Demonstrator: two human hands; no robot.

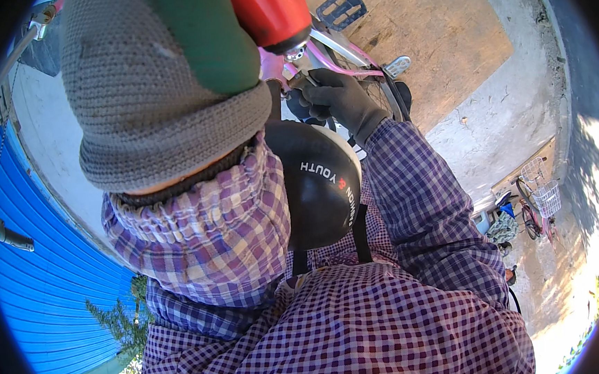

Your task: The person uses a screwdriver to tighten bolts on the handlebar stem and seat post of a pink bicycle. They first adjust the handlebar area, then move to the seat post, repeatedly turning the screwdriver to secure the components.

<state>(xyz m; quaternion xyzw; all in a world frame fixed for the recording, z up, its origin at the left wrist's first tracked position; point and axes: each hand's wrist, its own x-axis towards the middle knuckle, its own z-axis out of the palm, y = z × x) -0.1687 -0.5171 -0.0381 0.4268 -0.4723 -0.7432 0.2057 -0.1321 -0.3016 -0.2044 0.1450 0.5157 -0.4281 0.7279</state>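
My left hand (185, 42), in a grey knit glove with a green patch, is raised close to the view. A red tapered power tool (270, 12) with a black collar and silver tip comes out beside it; the fingers are hidden, but the hand appears to hold the tool. Its tip points down at a pink bicycle frame (273, 65). There, my right hand (345, 100), in a dark grey glove, has its fingers closed around a small metal part (300, 81) whose kind I cannot make out. Below both hands sits the black bicycle saddle (320, 185).
Black pedal (341, 9) and silver pedal (397, 67) lie beyond the frame, over a brown board (434, 31) on concrete. At the right stand another bicycle with a white wire basket (547, 199). Blue corrugated sheeting (43, 295) and a handlebar grip (15, 238) are at the left.
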